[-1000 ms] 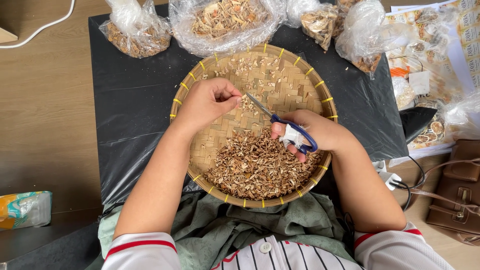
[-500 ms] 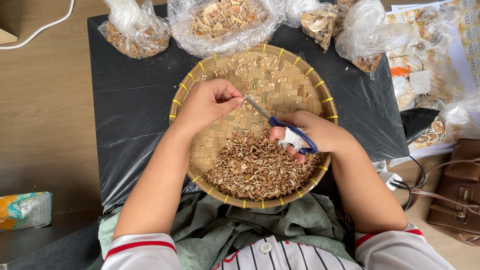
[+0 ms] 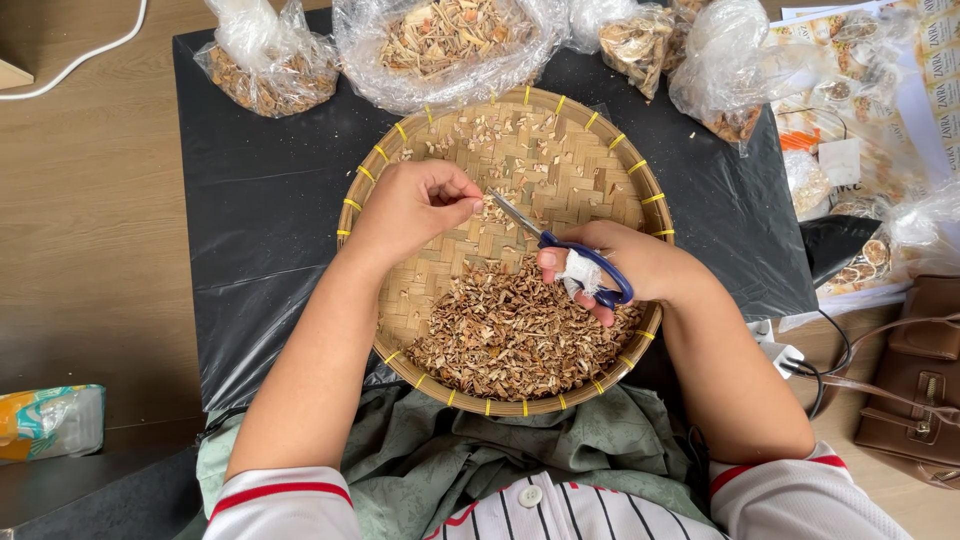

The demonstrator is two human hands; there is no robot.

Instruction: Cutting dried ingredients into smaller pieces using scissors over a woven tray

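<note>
A round woven bamboo tray (image 3: pixel 640 195) lies on a black plastic sheet (image 3: pixel 260 210). A heap of small brown dried cut pieces (image 3: pixel 510 335) fills its near part; a few pieces are scattered at the far part. My left hand (image 3: pixel 415 200) hovers over the tray's middle, its fingertips pinched on a small dried piece. My right hand (image 3: pixel 620 265) grips blue-handled scissors (image 3: pixel 560 250); a white wrap covers one finger. The blades point at the left fingertips and look nearly closed.
Several clear plastic bags of dried material (image 3: pixel 440 40) line the far side of the sheet. Printed packets (image 3: pixel 860 110) lie at the right, with a brown bag (image 3: pixel 915 370) and a cable below them. A green cloth (image 3: pixel 500 460) covers my lap. A small packet (image 3: pixel 50 420) rests at the left.
Both hands stay over the tray. The scissor blades have shifted slightly at the left fingertips; the heap looks the same.
</note>
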